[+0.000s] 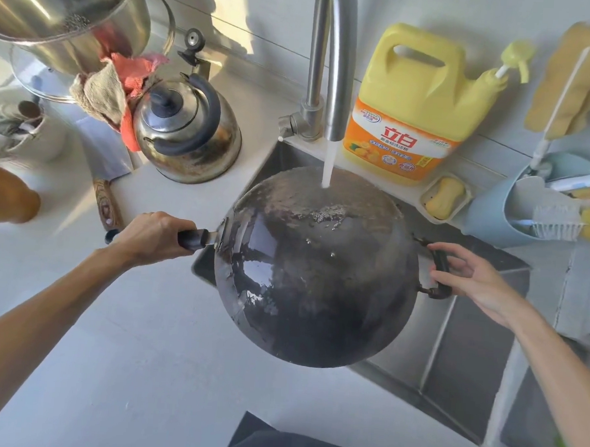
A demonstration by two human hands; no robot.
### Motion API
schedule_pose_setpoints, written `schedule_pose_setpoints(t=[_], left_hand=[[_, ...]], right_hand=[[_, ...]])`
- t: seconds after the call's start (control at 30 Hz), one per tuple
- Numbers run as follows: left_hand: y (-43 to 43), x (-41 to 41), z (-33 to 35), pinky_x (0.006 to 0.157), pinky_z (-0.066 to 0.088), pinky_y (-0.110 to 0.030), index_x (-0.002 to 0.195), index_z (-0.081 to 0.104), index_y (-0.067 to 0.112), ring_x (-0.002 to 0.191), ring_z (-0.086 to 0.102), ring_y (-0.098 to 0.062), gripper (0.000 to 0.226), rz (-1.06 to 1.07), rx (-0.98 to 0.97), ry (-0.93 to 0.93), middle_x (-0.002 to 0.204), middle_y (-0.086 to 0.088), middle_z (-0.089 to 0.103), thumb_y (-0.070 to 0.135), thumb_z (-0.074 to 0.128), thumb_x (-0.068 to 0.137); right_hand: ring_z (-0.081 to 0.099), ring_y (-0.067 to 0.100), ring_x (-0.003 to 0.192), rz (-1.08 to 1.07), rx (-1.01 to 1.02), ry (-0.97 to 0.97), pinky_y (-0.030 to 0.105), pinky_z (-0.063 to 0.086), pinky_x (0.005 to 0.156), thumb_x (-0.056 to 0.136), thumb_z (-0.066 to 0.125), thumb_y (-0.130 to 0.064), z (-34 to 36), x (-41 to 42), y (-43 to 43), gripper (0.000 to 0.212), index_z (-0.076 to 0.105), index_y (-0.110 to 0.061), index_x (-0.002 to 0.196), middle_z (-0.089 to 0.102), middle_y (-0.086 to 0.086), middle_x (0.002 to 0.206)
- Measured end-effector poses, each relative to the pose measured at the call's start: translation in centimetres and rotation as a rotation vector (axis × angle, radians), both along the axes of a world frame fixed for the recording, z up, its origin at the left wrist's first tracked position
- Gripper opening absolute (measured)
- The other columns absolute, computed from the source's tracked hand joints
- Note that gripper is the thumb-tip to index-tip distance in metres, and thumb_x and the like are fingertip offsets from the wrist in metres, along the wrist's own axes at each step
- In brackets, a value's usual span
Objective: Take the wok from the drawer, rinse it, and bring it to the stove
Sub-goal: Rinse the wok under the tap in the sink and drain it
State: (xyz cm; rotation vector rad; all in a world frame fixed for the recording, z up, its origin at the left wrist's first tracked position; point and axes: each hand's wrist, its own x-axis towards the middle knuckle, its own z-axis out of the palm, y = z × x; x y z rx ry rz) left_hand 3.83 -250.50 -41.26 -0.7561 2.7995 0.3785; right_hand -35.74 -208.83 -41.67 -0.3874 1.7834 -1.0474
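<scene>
1. The wok (313, 275) is held over the sink (451, 351), near frame centre, tilted, with its dark rounded surface toward the camera.
2. The long handle (197, 239) at 9 o'clock of the wok is clenched in the left hand (156, 236).
3. The small loop handle (438, 275) at 3 o'clock is touched by the fingers of the right hand (472, 278); the hand is loosely curled, and a firm grip cannot be confirmed.
4. Water from the tap (339, 72) is seen striking the wok's far edge at 12 o'clock; droplets and foam are noted there.
5. Progress, as judged: fetching from the drawer is done, rinsing is under way, carrying to the stove is left. No stove is in view.
6. Writing: the yellow detergent jug (416, 103) at 1 o'clock bears large characters "立白" on an orange label; the smaller print is too blurred to read.
7. A kettle (189, 132) is noted at 10 o'clock, on the counter.
</scene>
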Motion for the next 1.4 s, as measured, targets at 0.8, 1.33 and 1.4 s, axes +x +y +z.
schedule_pose_setpoints(t=[0.8, 1.33, 1.4], left_hand=[[-2.7, -2.3, -0.2, 0.066, 0.054, -0.039, 0.092, 0.069, 0.032, 0.072, 0.06, -0.026, 0.022, 0.021, 0.102, -0.039, 0.075, 0.005, 0.067, 0.047, 0.079, 0.08], [-2.7, -2.9, -2.6, 0.067, 0.05, -0.04, 0.081, 0.064, 0.034, 0.07, 0.055, -0.021, 0.012, 0.096, 0.219, -0.083, 0.066, 0.012, 0.061, 0.041, 0.073, 0.083], [-2.4, -2.5, -2.8, 0.066, 0.049, -0.04, 0.078, 0.062, 0.033, 0.067, 0.052, -0.02, 0.015, 0.117, 0.21, -0.052, 0.063, 0.012, 0.058, 0.039, 0.075, 0.083]], right_hand=[[0.072, 0.022, 0.088, 0.022, 0.021, 0.091, 0.045, 0.064, 0.08, 0.082, 0.078, -0.009, -0.3, -1.1, -1.3, 0.045, 0.071, -0.035, 0.119, 0.073, 0.018, 0.099], [0.07, 0.027, 0.108, -0.094, 0.065, -0.037, 0.021, 0.06, 0.084, 0.056, 0.091, -0.042, -1.2, -1.3, -1.2, 0.066, 0.074, -0.033, 0.12, 0.073, 0.025, 0.119], [0.07, 0.028, 0.106, -0.098, 0.04, -0.019, 0.022, 0.06, 0.085, 0.038, 0.097, -0.057, -1.0, -1.4, -1.6, 0.084, 0.076, -0.035, 0.116, 0.074, 0.022, 0.113]])
